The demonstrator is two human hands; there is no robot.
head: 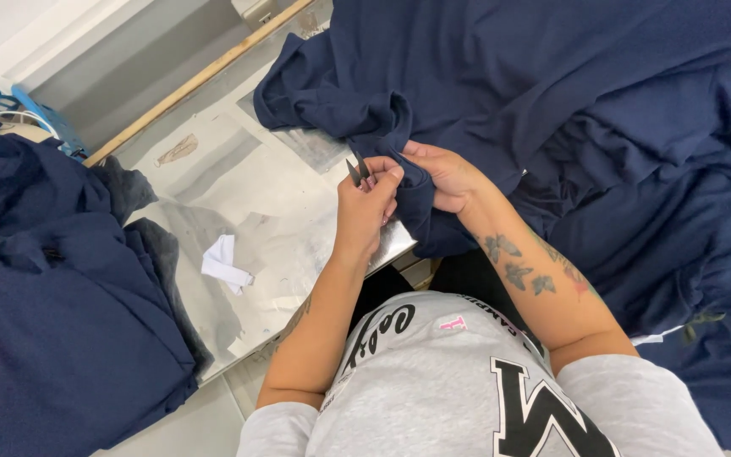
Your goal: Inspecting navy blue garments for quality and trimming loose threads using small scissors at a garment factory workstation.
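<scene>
Both hands meet on one fold of navy fabric at the worktop's near edge.

The left hand (365,199) is closed around small dark snips (357,169), blades pointing up and away. The right hand (442,178) pinches the navy garment (484,76) directly beside them. The fold runs top to bottom between the hands, touching both; the garment's bulk lies beyond and right, over the metal worktop (239,195).

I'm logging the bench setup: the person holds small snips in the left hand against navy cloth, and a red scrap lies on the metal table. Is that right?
Not quite: the scrap on the metal table is white, not red, as the head view shows. The rest stands: the left hand holds small snips against the navy cloth, which the right hand also grips.
</scene>
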